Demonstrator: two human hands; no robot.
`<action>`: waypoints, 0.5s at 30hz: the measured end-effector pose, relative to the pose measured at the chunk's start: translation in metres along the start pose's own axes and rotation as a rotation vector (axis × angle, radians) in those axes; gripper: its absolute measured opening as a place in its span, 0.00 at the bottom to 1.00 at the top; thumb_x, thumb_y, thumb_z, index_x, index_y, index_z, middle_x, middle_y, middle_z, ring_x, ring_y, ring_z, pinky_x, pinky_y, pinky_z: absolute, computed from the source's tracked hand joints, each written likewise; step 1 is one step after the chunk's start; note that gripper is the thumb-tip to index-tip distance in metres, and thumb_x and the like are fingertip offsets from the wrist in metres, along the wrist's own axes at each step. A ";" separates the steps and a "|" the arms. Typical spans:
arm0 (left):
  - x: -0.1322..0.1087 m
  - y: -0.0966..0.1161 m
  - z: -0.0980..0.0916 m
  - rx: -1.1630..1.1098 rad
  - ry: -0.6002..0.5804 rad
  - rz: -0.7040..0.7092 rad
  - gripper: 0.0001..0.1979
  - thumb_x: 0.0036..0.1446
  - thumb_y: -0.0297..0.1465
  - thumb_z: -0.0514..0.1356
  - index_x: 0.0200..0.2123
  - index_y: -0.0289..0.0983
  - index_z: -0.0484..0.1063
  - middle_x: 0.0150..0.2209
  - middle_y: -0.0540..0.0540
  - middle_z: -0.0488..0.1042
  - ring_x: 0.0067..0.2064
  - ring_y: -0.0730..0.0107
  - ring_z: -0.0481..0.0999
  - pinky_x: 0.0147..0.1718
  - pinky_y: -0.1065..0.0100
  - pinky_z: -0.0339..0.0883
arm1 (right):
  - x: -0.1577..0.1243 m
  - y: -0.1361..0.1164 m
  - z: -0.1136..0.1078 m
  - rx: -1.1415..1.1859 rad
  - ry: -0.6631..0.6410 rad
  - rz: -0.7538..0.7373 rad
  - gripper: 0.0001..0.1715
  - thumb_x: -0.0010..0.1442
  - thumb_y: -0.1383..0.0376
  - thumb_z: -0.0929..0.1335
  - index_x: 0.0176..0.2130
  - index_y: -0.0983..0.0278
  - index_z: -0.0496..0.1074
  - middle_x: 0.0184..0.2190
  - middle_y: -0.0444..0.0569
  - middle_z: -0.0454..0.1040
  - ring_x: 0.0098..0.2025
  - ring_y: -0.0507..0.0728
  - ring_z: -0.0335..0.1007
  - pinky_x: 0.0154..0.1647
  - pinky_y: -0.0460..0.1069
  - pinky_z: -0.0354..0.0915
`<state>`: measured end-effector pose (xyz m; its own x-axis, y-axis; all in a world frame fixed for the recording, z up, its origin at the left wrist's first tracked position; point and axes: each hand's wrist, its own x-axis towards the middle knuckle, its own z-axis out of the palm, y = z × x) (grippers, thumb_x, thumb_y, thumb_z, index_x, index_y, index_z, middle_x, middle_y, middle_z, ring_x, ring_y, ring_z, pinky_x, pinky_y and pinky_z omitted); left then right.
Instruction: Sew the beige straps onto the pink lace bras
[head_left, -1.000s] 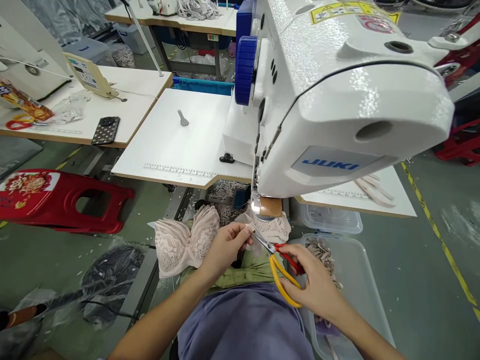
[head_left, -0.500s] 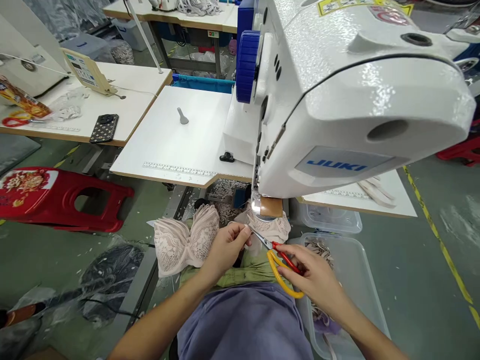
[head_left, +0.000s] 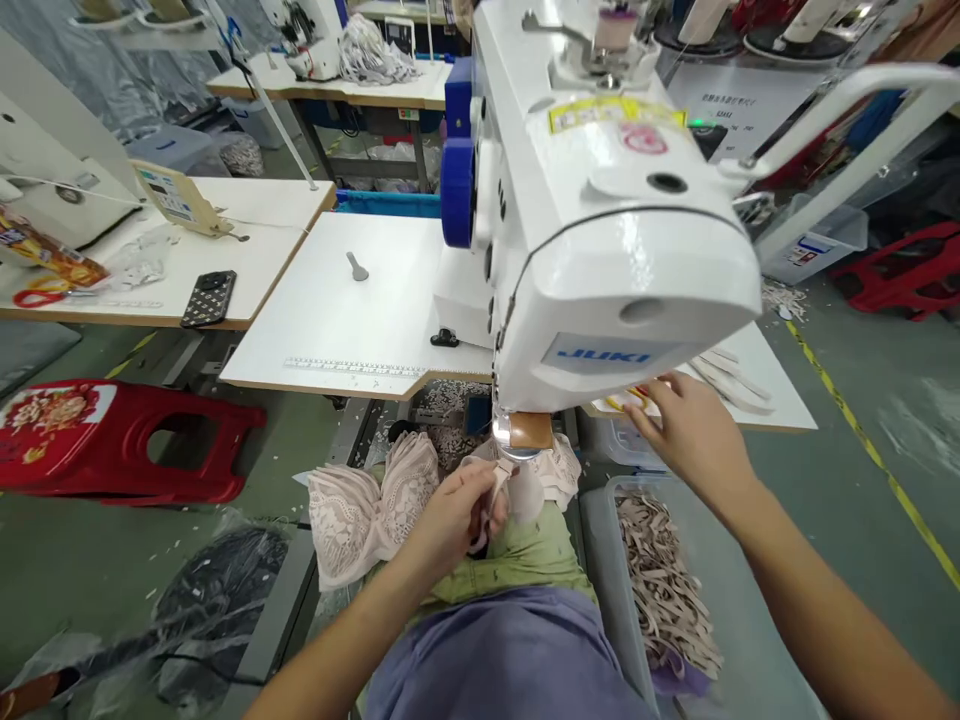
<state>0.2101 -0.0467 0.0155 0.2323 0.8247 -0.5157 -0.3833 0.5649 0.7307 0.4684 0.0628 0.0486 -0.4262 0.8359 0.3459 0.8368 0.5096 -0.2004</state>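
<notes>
My left hand (head_left: 459, 508) pinches a beige strap (head_left: 501, 478) of a pale lace bra (head_left: 556, 470), just below the sewing machine head (head_left: 600, 290). At the right part of the table, my right hand (head_left: 686, 425) has its fingers around the yellow handle of the scissors (head_left: 626, 400); their blades are hidden behind the machine. A stack of lace bras (head_left: 367, 515) rests to the left of my left hand, beside my lap.
A clear bin of beige straps (head_left: 667, 580) stands at the right. More straps (head_left: 731, 380) lie on the white table (head_left: 330, 310). A red stool (head_left: 127, 440), a phone (head_left: 208, 298) and a control panel (head_left: 176, 198) are at the left.
My right hand has carried the scissors from beside my left hand to the right tabletop. My left hand now shows a strap between its fingers. The view has tilted up.
</notes>
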 end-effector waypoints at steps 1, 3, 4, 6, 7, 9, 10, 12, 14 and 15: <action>0.000 0.002 0.000 0.030 -0.048 -0.046 0.13 0.52 0.41 0.59 0.32 0.37 0.67 0.20 0.53 0.70 0.17 0.78 0.63 0.16 0.75 0.53 | -0.002 -0.013 0.001 0.050 -0.005 -0.078 0.19 0.67 0.56 0.62 0.49 0.62 0.74 0.41 0.58 0.77 0.42 0.66 0.74 0.43 0.59 0.70; 0.001 0.007 0.001 0.103 -0.151 -0.133 0.10 0.51 0.38 0.59 0.31 0.36 0.68 0.20 0.50 0.73 0.15 0.76 0.63 0.15 0.74 0.54 | -0.014 -0.042 0.007 0.195 -0.092 -0.294 0.15 0.67 0.58 0.64 0.50 0.59 0.73 0.41 0.55 0.78 0.42 0.63 0.74 0.41 0.55 0.70; 0.001 0.010 0.002 0.148 -0.194 -0.162 0.09 0.51 0.37 0.58 0.29 0.36 0.69 0.20 0.50 0.74 0.14 0.76 0.63 0.14 0.73 0.54 | -0.022 -0.055 0.011 0.245 -0.168 -0.394 0.14 0.67 0.60 0.63 0.49 0.59 0.73 0.41 0.54 0.78 0.41 0.61 0.75 0.38 0.52 0.70; 0.001 0.014 0.005 0.227 -0.251 -0.193 0.08 0.51 0.36 0.58 0.26 0.37 0.69 0.19 0.50 0.74 0.14 0.76 0.63 0.14 0.73 0.54 | -0.035 -0.069 0.024 0.309 -0.325 -0.461 0.15 0.69 0.64 0.59 0.47 0.60 0.73 0.38 0.52 0.78 0.38 0.58 0.75 0.34 0.50 0.69; 0.000 0.014 0.005 0.267 -0.249 -0.178 0.09 0.52 0.36 0.58 0.26 0.37 0.69 0.19 0.50 0.74 0.15 0.75 0.64 0.15 0.73 0.55 | -0.039 -0.069 0.030 0.333 -0.375 -0.437 0.17 0.69 0.65 0.58 0.46 0.60 0.73 0.38 0.51 0.79 0.37 0.57 0.75 0.34 0.49 0.69; -0.002 0.009 0.002 0.383 -0.110 -0.012 0.10 0.55 0.38 0.58 0.30 0.38 0.72 0.22 0.50 0.76 0.20 0.73 0.68 0.20 0.72 0.60 | -0.042 -0.059 0.040 0.366 -0.376 -0.262 0.16 0.69 0.64 0.58 0.43 0.61 0.74 0.37 0.52 0.78 0.37 0.58 0.75 0.35 0.50 0.68; -0.003 0.003 -0.001 0.454 0.011 0.123 0.10 0.56 0.39 0.58 0.33 0.38 0.73 0.25 0.49 0.77 0.24 0.71 0.71 0.24 0.71 0.64 | -0.042 -0.051 0.041 0.389 -0.346 -0.126 0.15 0.68 0.62 0.60 0.41 0.62 0.73 0.36 0.53 0.78 0.36 0.58 0.75 0.35 0.51 0.68; -0.004 -0.017 -0.008 0.560 0.242 0.385 0.14 0.57 0.42 0.59 0.38 0.39 0.75 0.31 0.45 0.79 0.32 0.66 0.75 0.32 0.66 0.69 | -0.040 -0.039 0.039 0.507 -0.271 0.199 0.13 0.65 0.57 0.64 0.35 0.61 0.72 0.29 0.49 0.76 0.30 0.57 0.72 0.30 0.50 0.66; -0.002 -0.043 -0.011 0.492 0.250 0.416 0.20 0.58 0.46 0.60 0.45 0.38 0.74 0.33 0.43 0.79 0.35 0.62 0.77 0.36 0.62 0.70 | -0.039 -0.039 0.034 0.805 -0.231 0.500 0.15 0.61 0.53 0.68 0.30 0.61 0.69 0.22 0.44 0.71 0.23 0.53 0.67 0.23 0.47 0.63; -0.001 -0.055 -0.009 0.394 0.182 0.362 0.25 0.58 0.49 0.60 0.50 0.37 0.73 0.32 0.43 0.79 0.34 0.62 0.77 0.37 0.61 0.71 | -0.038 -0.045 0.031 1.008 -0.219 0.627 0.17 0.58 0.51 0.70 0.29 0.60 0.68 0.20 0.41 0.69 0.21 0.52 0.64 0.21 0.46 0.62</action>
<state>0.2234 -0.0786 -0.0284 -0.0234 0.9695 -0.2442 -0.0394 0.2431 0.9692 0.4365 0.0143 0.0156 -0.1729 0.9620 -0.2115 0.3164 -0.1491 -0.9368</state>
